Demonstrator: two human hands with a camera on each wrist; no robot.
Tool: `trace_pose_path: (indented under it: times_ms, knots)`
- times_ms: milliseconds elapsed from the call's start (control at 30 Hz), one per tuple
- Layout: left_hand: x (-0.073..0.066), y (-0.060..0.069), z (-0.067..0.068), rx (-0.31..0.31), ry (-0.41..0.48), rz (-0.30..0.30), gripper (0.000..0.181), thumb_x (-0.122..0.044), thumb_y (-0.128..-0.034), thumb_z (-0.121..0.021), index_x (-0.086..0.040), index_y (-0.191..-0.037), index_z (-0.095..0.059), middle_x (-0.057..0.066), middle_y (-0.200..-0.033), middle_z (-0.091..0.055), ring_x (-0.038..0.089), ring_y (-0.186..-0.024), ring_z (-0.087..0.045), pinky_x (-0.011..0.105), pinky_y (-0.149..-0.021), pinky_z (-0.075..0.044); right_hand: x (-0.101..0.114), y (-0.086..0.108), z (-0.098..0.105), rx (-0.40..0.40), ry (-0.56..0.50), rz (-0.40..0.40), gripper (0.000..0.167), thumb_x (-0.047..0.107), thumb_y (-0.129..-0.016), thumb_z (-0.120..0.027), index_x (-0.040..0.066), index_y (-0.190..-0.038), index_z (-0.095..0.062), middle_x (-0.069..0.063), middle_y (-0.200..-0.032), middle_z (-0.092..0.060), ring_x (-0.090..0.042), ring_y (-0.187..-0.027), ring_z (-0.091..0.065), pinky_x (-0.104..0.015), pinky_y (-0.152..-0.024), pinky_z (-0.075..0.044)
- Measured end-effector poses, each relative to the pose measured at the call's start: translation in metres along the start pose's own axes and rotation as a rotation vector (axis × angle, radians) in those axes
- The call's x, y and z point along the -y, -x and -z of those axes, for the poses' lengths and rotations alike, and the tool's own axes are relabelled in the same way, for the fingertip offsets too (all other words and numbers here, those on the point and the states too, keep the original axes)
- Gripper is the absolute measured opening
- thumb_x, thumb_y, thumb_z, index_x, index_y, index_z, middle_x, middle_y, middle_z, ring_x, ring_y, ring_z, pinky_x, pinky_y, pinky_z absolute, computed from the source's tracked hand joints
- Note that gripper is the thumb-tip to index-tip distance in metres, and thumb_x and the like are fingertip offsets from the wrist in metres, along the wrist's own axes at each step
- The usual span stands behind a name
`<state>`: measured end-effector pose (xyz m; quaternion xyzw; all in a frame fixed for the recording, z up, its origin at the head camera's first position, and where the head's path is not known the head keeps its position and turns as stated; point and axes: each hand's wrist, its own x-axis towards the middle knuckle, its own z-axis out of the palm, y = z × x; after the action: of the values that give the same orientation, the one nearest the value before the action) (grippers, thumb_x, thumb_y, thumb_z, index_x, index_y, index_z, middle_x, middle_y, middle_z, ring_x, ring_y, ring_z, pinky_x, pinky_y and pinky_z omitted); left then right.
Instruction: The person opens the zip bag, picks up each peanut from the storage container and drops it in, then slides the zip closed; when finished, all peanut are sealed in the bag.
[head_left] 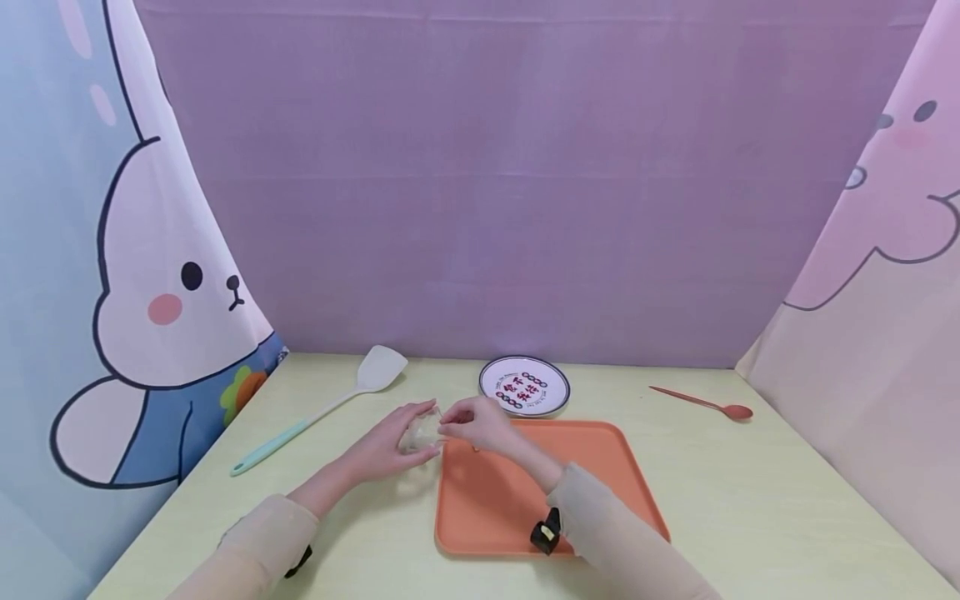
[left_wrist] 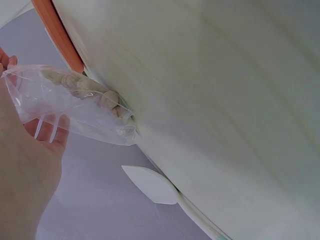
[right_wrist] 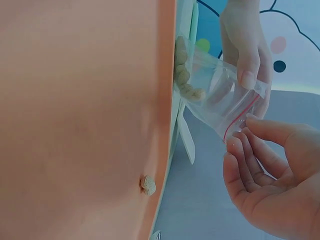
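Note:
A clear zip bag (right_wrist: 212, 92) with a red seal line is between my two hands, with several beige, nut-like lumps (left_wrist: 75, 82) in its lower end. My left hand (head_left: 384, 446) holds the bag by its side, the thumb on the near face and the fingers behind. At the sealed edge, my right hand (head_left: 483, 425) pinches the bag's corner between thumb and fingertips. One similar lump (right_wrist: 147, 185) lies on the orange tray (head_left: 487, 517), close to its rim. Whether the seal is parted cannot be made out.
A white spatula (head_left: 381, 368) with a mint handle lies at the left. Behind the tray is a small round plate (head_left: 555, 390) with red lettering. A red spoon (head_left: 737, 412) rests at the right. Printed cloths hang on both sides, and a purple one (head_left: 480, 183) stands behind.

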<state>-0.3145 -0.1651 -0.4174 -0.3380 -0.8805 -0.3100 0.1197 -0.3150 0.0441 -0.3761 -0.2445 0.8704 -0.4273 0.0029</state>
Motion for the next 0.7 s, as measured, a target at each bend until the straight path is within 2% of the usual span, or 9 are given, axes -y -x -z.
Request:
trace_pose_path:
  times_ms: [133,167,233,433,700]
  knots:
    - [-0.001,0.0,0.0,-0.002,-0.002,0.004,0.071,-0.037,-0.0839,-0.069,-0.006,-0.141,-0.04,0.005,-0.134,-0.052,0.025,-0.126,-0.047,0.046,-0.102,-0.041,-0.003,-0.001,0.004,-0.026,0.053,0.03,0.013,0.02,-0.083,-0.071,0.011,-0.091,-0.073,0.001,-0.081,-0.071,-0.005,-0.066,-0.059,-0.023,-0.057,-0.051]
    - [-0.001,0.0,0.0,-0.002,0.0,0.005,0.071,-0.036,-0.0838,-0.069,-0.006,-0.141,-0.04,0.006,-0.134,-0.052,0.024,-0.125,-0.047,0.046,-0.102,-0.042,-0.003,-0.001,0.006,-0.033,0.066,0.044,0.012,0.02,-0.084,-0.07,0.011,-0.091,-0.073,0.001,-0.081,-0.071,-0.004,-0.068,-0.059,-0.022,-0.06,-0.05]
    - [-0.001,0.0,0.0,-0.004,0.002,0.006,0.071,-0.036,-0.0838,-0.069,-0.005,-0.14,-0.04,0.006,-0.134,-0.052,0.024,-0.124,-0.048,0.045,-0.101,-0.043,-0.005,-0.002,0.009,-0.037,0.08,0.067,0.013,0.02,-0.084,-0.069,0.011,-0.092,-0.073,0.001,-0.083,-0.071,-0.004,-0.071,-0.06,-0.02,-0.065,-0.049]
    - [-0.001,0.0,0.001,-0.006,-0.001,0.009,0.071,-0.037,-0.0841,-0.069,-0.006,-0.141,-0.04,0.006,-0.134,-0.052,0.023,-0.123,-0.049,0.045,-0.1,-0.043,-0.017,-0.005,0.017,-0.027,0.064,0.11,0.013,0.019,-0.086,-0.067,0.011,-0.095,-0.073,0.001,-0.087,-0.071,-0.006,-0.077,-0.062,-0.021,-0.071,-0.05]
    - [0.0,0.0,0.0,-0.004,0.0,0.005,0.07,-0.035,-0.0837,-0.069,-0.006,-0.141,-0.04,0.007,-0.134,-0.053,0.025,-0.124,-0.048,0.046,-0.102,-0.042,-0.033,-0.008,0.023,0.0,0.079,0.098,0.019,0.017,-0.088,-0.064,0.004,-0.1,-0.071,-0.002,-0.092,-0.071,-0.013,-0.085,-0.065,-0.025,-0.078,-0.051]
